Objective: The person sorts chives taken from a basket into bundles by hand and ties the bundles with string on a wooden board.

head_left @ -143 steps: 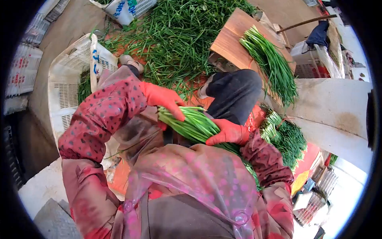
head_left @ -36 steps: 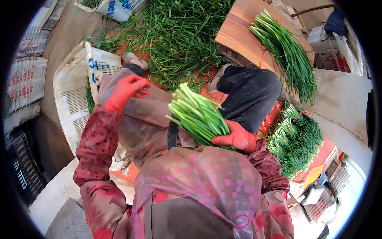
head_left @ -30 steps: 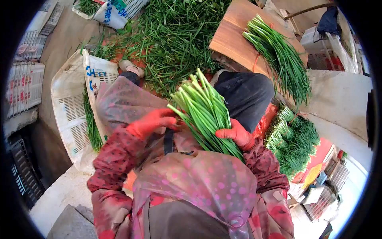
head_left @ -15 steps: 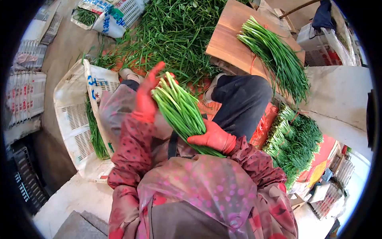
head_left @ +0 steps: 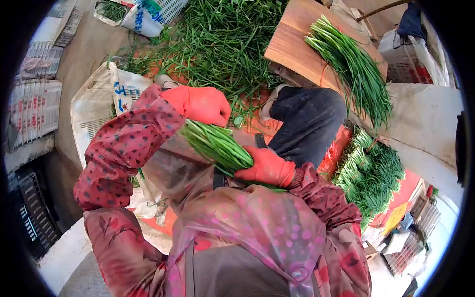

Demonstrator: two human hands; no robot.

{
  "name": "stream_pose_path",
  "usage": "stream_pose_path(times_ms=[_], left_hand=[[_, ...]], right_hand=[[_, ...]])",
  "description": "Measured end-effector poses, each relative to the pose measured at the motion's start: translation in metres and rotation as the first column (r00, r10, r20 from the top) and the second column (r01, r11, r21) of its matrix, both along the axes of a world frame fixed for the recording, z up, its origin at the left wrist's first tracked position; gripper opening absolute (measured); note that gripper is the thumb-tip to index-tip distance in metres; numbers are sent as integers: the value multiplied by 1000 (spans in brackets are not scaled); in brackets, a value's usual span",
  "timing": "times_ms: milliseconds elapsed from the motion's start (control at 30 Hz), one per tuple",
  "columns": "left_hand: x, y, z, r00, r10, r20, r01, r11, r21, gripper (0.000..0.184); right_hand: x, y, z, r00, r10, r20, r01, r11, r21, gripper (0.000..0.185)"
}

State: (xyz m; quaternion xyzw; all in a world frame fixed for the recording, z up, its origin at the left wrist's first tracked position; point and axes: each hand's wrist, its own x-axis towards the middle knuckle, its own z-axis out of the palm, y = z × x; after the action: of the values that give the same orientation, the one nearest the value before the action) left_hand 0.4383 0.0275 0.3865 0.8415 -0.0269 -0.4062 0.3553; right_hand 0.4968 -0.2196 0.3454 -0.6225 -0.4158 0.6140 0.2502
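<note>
My right hand (head_left: 267, 168), in a red glove, is wrapped around a bunch of garlic chives (head_left: 217, 146) above my lap. The stems slant up to the left, with some green leaves passing under the right wrist. My left hand (head_left: 205, 105), also gloved in red, is closed just above the stem ends of that bunch. Its back faces the camera, so whatever its fingers hold is hidden. The left sleeve covers part of the stem ends.
More garlic chives (head_left: 351, 69) lie on a wooden board (head_left: 287, 44) at upper right. Tied bundles (head_left: 376, 173) are stacked on the right. Loose greens (head_left: 227, 44) cover the floor ahead. A white plastic basket (head_left: 91, 104) stands at left, with a black crate (head_left: 37, 213) below it.
My left hand was spread beside the stem ends; now it is closed above them, with its elbow swung out left. The bunch has tilted further left, still in my right hand.
</note>
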Motion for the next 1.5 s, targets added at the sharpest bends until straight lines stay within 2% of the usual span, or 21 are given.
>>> stream_pose_path(times_ms=[100, 233, 367, 500, 567, 633, 733, 800, 833, 900, 967, 1033, 1100, 1167, 1200, 1267, 1300, 1333, 1367, 1433, 1500], left_hand=[[-11, 6, -2, 991, 105, -86, -112, 991, -79, 34], [-19, -1, 1, 969, 188, -158, -227, 930, -287, 34], [-14, -2, -1, 982, 147, -115, -168, 966, -198, 33], [-16, 4, -3, 954, 294, -65, -300, 940, -159, 26], [-21, 18, -6, 794, 575, -196, -608, 747, -269, 21], [-30, 36, -6, 611, 727, -314, -782, 493, -380, 21], [-53, 73, -14, 553, 821, -144, -818, 502, -280, 28], [-72, 96, -36, 596, 803, -11, -797, 593, 113, 37], [-75, 90, -37, 599, 801, -2, -796, 596, 107, 37], [-94, 59, -39, 496, 841, -215, -866, 499, -44, 43], [-110, 25, -60, 563, 719, -408, -817, 409, -407, 65], [-99, -28, -58, 576, 671, -466, -734, 175, -656, 88], [-79, -64, -87, 559, 689, -461, -621, -20, -783, 103], [-39, -90, -86, 461, 667, -585, -397, -435, -808, 103], [-28, -95, -81, 468, 670, -576, -386, -431, -816, 103], [-13, -98, -67, 478, 547, -687, -281, -646, -710, 102], [-11, -96, -69, 484, 552, -679, -265, -648, -714, 102], [-11, -93, -73, 483, 563, -670, -271, -631, -727, 100], [-12, -90, -76, 481, 575, -662, -280, -614, -738, 98], [-11, -88, -72, 490, 578, -653, -289, -599, -747, 95], [-7, -89, -73, 509, 587, -630, -285, -576, -766, 95]], right_hand=[[1, 0, 2, 999, 20, -30, -18, 996, 83, 58], [1, 3, 3, 998, 35, -48, -33, 999, 27, 55], [1, 2, 0, 999, 17, -42, -16, 1000, 24, 55], [2, 1, 2, 1000, 14, -18, -14, 1000, 19, 58], [2, -1, -1, 999, -6, -44, 7, 1000, 24, 60], [2, -5, -8, 997, -27, -69, 30, 999, 30, 62], [7, -12, -27, 916, -172, -361, 163, 985, -56, 64], [15, -9, -15, 878, -222, -424, 207, 975, -81, 61], [20, -8, -11, 829, -274, -488, 250, 961, -115, 59], [27, -11, -10, 779, -315, -542, 291, 947, -133, 52], [35, -8, -3, 533, -388, -752, 305, 917, -257, 47], [40, -5, 0, 527, -445, -724, 343, 891, -298, 44], [46, 3, 6, 438, -426, -792, 321, 897, -305, 43], [44, 5, 3, 469, -417, -778, 280, 906, -317, 44], [41, 9, 4, 486, -384, -785, 277, 920, -279, 46], [54, 9, -4, 551, -299, -779, 166, 954, -249, 54], [69, 10, -1, 566, -294, -771, 162, 956, -246, 54], [85, 13, 5, 809, -169, -563, 139, 986, -96, 55], [100, 18, 10, 959, -51, -280, 65, 997, 43, 57], [125, 33, 22, 928, -244, -280, 283, 953, 106, 58], [137, 65, 43, 961, -264, -76, 274, 900, 339, 56]])
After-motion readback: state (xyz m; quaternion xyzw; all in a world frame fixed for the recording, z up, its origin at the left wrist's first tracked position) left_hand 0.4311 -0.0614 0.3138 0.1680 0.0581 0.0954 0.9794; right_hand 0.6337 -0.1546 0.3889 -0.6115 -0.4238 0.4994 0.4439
